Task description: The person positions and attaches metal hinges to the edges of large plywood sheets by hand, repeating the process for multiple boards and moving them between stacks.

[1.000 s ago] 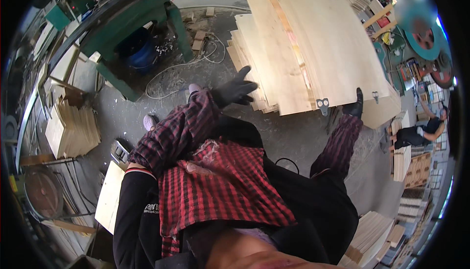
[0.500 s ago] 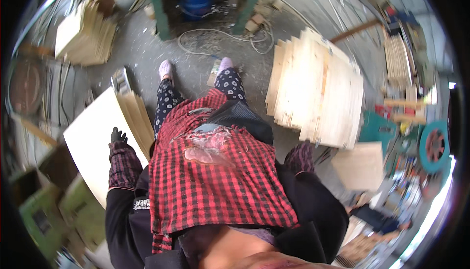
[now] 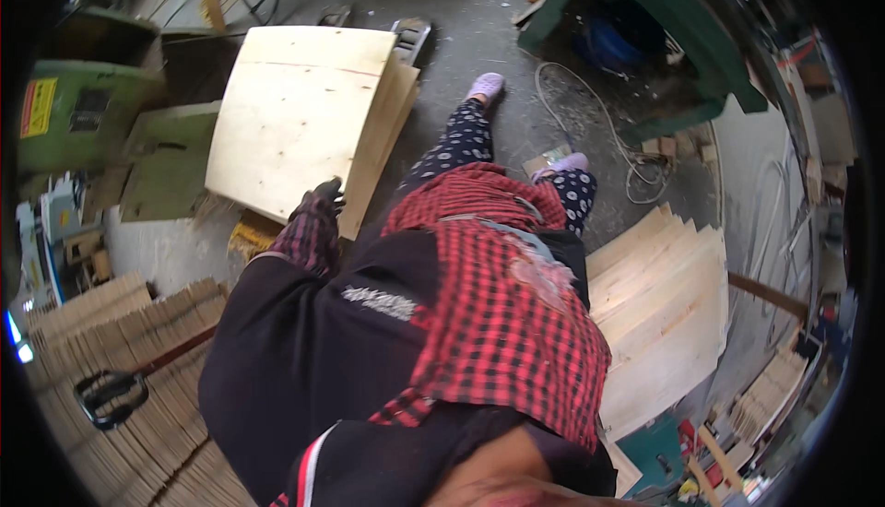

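Observation:
My left hand (image 3: 328,195), in a black glove with its fingers slightly apart, is at the lower right part of a pale plywood stack (image 3: 293,111); whether it touches the top sheet I cannot tell. The stack's layered edges show along its right side, and a small metal object (image 3: 411,39) lies just beyond it. My right hand is out of sight, hidden by my body.
Another plywood stack (image 3: 659,323) lies to my right. Ahead right stand a green machine frame (image 3: 728,74), a blue bucket (image 3: 613,37) and a loose cable (image 3: 590,92). Green machinery (image 3: 74,115) is at left, with ribbed board stacks (image 3: 175,387) below it.
I have turned to my left: the left stack has moved up the picture, the machine frame rightward. My right hand has gone from the plywood out of view; my left is now by the other stack.

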Demonstrator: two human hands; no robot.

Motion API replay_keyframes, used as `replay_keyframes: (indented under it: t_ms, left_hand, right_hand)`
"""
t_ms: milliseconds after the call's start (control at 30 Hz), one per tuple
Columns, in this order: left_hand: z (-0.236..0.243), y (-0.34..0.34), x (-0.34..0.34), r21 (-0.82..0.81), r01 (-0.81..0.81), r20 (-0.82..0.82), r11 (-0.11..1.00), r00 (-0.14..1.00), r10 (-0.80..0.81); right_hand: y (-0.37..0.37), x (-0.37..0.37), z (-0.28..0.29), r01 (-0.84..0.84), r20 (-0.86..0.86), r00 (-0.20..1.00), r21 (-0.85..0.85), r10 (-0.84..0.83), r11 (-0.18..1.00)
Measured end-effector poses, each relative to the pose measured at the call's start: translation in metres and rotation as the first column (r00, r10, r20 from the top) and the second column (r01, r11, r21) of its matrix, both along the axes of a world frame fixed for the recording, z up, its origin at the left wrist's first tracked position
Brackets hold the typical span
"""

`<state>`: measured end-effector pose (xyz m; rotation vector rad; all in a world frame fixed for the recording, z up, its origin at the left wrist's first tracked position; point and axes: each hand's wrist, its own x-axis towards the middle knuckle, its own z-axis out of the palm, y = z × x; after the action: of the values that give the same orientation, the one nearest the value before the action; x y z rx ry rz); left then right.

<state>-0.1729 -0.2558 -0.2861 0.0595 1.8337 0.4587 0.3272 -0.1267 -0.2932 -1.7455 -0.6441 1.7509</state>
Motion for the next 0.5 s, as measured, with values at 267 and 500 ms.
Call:
replay_keyframes:
  t_ms: [267,500]
  left_hand:
    - [-0.094,-0.001,-0.077,-0.322,0.354,-0.43,0.878,0.772,-0.469]
    - [-0.089,-0.043,-0.034,-0.364,0.167,-0.577,0.916,0.732,-0.363]
  right_hand:
    - [-0.002,-0.003,-0.002,-0.053,0.033,0.998,-0.054,0.055,0.997]
    - [-0.043,0.122,0.036,0.15,0.253,0.961,-0.125,-0.115,0.981]
